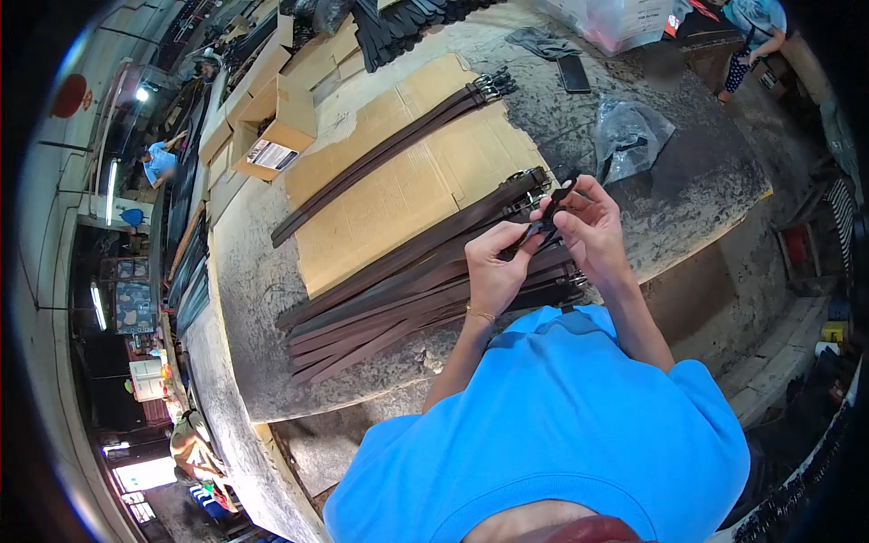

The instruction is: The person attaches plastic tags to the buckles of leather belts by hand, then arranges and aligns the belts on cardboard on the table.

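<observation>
My left hand is closed, its thumb and fingers pinching part of a black belt near the buckle ends of a pile. My right hand grips the upper part of the same dark piece between thumb and fingers, raised above the table. Fingers cover much of it, so its exact shape is hard to make out. Under and to the left of both hands lies a fanned pile of dark brown belts, with metal buckles at its right end.
A separate bundle of belts lies on a flat cardboard sheet. Beyond my hands are a clear plastic bag, a phone and a dark cloth. An open carton stands at left. Other people are farther off.
</observation>
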Motion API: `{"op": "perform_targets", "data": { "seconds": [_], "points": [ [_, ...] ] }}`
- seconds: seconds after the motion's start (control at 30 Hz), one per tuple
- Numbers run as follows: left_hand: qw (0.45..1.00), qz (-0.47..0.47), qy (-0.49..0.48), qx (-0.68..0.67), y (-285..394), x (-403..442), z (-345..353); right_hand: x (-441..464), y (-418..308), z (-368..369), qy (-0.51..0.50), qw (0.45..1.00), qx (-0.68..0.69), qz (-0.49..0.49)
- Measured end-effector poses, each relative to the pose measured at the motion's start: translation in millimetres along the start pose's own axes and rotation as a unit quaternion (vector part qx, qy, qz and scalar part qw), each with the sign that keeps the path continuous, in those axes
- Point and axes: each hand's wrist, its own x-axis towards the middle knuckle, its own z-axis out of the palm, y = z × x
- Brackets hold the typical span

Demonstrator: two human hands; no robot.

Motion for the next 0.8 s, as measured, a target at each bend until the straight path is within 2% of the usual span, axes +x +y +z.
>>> {"op": "perform_targets", "data": {
  "seconds": [0.27,0.4,0.47,0.53,0.67,0.73,0.8],
  "points": [
    [0.998,0.052,0.018,0.021,2.3,-1.4,8.5,2.3,0.3,4.6,0.059,0.994,0.085,0.036],
    [0.994,0.081,0.042,0.055,3.2,-3.7,12.2,4.2,7.8,3.2,0.06,0.996,0.067,0.016],
    [0.982,0.133,0.072,0.115,2.4,-0.3,15.2,6.2,5.4,7.9,0.059,0.996,0.06,-0.006],
    [0.972,0.168,0.079,0.143,-4.5,2.5,15.0,9.0,2.3,9.7,0.07,0.997,0.037,0.015],
    [0.981,0.139,0.082,0.109,-2.3,4.7,15.1,15.1,3.3,3.9,0.027,0.999,0.039,0.014],
    [0.978,0.153,0.095,0.102,4.3,5.9,12.6,15.6,-2.1,6.9,0.012,1.0,-0.007,-0.003],
    [0.987,0.108,0.086,0.085,8.2,5.5,10.7,17.1,-10.6,10.2,-0.006,0.987,-0.159,-0.017]
  ]
}}
